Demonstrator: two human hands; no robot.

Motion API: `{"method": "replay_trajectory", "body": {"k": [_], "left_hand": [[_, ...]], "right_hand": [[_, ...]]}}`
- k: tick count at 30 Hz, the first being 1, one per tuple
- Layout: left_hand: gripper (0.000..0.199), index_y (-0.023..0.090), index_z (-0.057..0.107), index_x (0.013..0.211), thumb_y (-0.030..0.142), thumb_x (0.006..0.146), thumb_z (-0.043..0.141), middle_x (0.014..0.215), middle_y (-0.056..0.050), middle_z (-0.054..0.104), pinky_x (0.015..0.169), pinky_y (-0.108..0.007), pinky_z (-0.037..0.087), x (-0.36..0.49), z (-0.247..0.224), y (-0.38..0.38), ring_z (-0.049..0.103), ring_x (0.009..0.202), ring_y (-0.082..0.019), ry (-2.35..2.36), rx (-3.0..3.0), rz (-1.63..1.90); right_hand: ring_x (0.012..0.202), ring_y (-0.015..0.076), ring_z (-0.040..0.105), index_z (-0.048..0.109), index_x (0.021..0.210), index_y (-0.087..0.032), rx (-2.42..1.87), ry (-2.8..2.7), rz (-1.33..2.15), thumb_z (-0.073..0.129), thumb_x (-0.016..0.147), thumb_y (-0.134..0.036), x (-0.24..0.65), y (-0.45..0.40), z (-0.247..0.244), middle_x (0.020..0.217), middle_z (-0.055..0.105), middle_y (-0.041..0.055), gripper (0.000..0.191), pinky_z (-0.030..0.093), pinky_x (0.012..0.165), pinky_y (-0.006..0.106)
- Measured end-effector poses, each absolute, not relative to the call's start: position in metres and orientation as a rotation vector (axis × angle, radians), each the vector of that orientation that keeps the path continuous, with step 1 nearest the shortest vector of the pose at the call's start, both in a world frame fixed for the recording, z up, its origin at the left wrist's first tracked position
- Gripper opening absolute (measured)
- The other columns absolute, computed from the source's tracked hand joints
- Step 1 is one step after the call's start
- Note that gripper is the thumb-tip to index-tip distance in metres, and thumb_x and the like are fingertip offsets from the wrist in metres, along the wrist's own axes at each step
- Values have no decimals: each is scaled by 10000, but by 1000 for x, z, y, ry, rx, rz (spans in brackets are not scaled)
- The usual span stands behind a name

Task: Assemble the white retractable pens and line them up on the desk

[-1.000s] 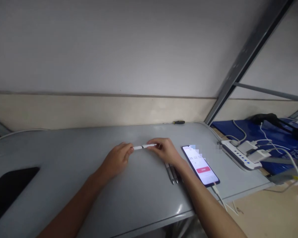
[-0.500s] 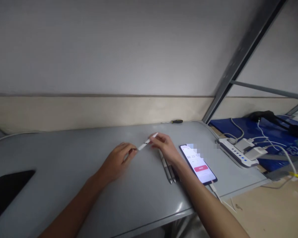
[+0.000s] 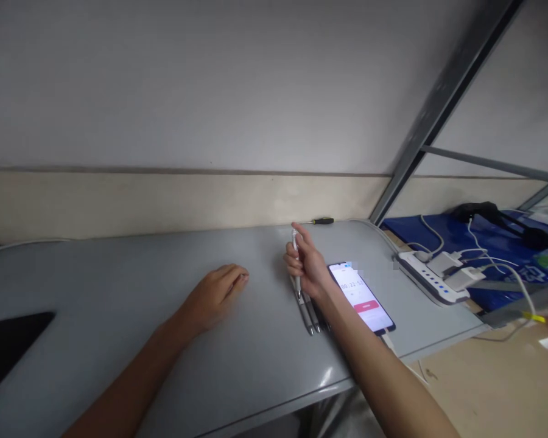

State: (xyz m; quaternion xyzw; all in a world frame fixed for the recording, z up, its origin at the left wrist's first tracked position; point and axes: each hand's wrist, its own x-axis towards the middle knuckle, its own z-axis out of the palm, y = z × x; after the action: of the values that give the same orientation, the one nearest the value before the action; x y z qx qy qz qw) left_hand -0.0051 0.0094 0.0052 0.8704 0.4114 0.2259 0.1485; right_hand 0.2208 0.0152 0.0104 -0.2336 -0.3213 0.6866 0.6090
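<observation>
My right hand point(image 3: 308, 264) is wrapped round a white and grey pen point(image 3: 297, 281), held upright with its tip down and the thumb near its top end. Just below it, several pens point(image 3: 308, 316) with grey grips lie side by side on the grey table point(image 3: 237, 377), partly hidden by the hand and forearm. To the left, my left hand point(image 3: 217, 295) rests by the table surface with its fingers pressed together; whether anything is between them is hidden.
Right of my right forearm lies a lit phone point(image 3: 363, 298) with a cable. Beyond it is a power strip point(image 3: 432, 280) with plugs. A screwdriver point(image 3: 323, 221) lies at the back edge, a black object point(image 3: 9, 347) at the left.
My right hand has turned the pen from slanting to upright, tip down, and wrapped its fingers round it. The pen has moved away from my left hand, which has barely moved.
</observation>
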Motion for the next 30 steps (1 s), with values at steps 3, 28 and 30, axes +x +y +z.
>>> {"method": "replay_trajectory", "body": {"k": [3, 28, 30], "left_hand": [[343, 197, 601, 944, 385, 978, 316, 921, -35, 651, 820, -341, 453, -5, 6, 9, 596, 868, -192, 1199, 2502, 648], [326, 199, 585, 938, 371, 985, 312, 917, -35, 644, 811, -335, 452, -6, 4, 10, 593, 855, -192, 1190, 2511, 599], [316, 203, 584, 951, 363, 986, 314, 927, -33, 647, 814, -332, 449, -7, 4, 10, 592, 859, -190, 1184, 2515, 604]], "right_hand": [[430, 52, 174, 477, 1108, -325, -547, -763, 1598, 608, 883, -355, 220, 15, 10, 592, 323, -92, 262, 87, 386, 146], [414, 46, 154, 450, 1057, -319, -610, -758, 1600, 654, 841, -402, 220, 14, 12, 574, 308, -106, 308, 65, 381, 145], [413, 46, 151, 453, 1061, -320, -610, -745, 1600, 651, 843, -402, 220, 15, 11, 571, 303, -107, 306, 68, 381, 144]]}}
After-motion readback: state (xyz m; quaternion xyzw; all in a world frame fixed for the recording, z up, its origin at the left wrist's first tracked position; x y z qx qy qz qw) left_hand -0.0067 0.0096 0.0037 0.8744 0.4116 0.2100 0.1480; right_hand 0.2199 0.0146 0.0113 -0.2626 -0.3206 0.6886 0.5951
